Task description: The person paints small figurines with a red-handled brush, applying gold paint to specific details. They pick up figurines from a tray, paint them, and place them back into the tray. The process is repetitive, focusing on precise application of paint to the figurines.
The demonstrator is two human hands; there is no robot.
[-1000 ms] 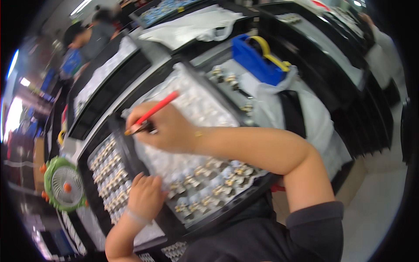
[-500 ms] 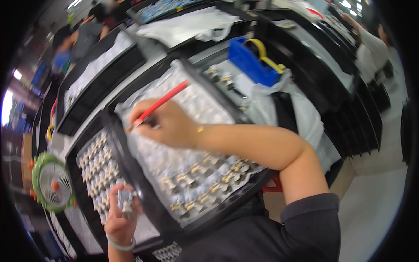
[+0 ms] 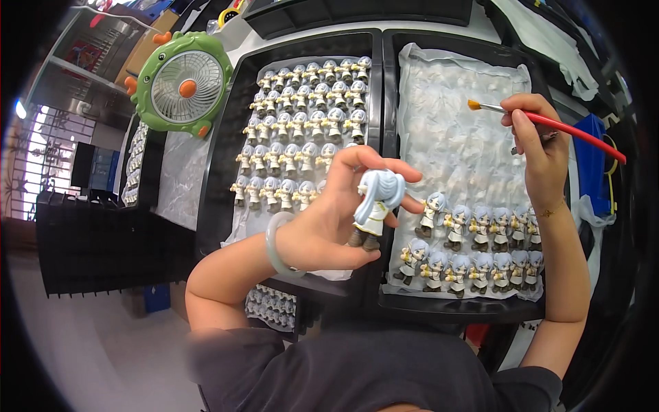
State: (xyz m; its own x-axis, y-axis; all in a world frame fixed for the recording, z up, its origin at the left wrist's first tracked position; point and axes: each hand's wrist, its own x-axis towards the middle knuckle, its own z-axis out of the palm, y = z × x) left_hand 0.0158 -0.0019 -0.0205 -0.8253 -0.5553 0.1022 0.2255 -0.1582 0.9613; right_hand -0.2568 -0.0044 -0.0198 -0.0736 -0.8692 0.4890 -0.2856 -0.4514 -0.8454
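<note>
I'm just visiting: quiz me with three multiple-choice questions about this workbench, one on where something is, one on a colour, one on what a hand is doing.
1. Where is the green fan?
A. beyond the left tray
B. inside the right tray
C. in a hand

2. What colour is the paintbrush handle?
A. blue
B. red
C. white

3. The left hand is:
A. empty
B. resting on the tray
C. gripping a figurine

Answers: 1 A, the fan stands past the left tray's far corner. 2 B, the handle in the right hand is red. 3 C, fingers are closed round the raised figurine.
</note>
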